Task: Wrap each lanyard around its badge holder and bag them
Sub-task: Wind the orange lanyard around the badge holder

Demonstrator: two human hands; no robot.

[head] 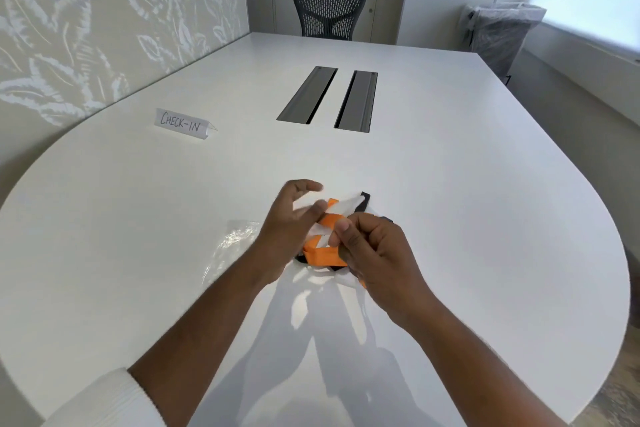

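An orange lanyard (323,255) is wound around a white badge holder (343,207), held just above the white table (450,184) near its front middle. My right hand (374,253) pinches the lanyard and holder from the right side with curled fingers. My left hand (291,222) sits on the left side of the bundle, its fingers loosely bent and its fingertips touching the holder. A black clip or strap end (363,201) sticks out at the far end of the holder. A clear plastic bag (232,243) lies flat on the table just left of my left wrist.
A folded paper sign reading CHECK-IN (181,123) stands at the left of the table. Two grey cable slots (327,97) are set in the table's middle. A black mesh chair (329,7) stands at the far end. A bin lined with plastic (498,32) is at the right wall.
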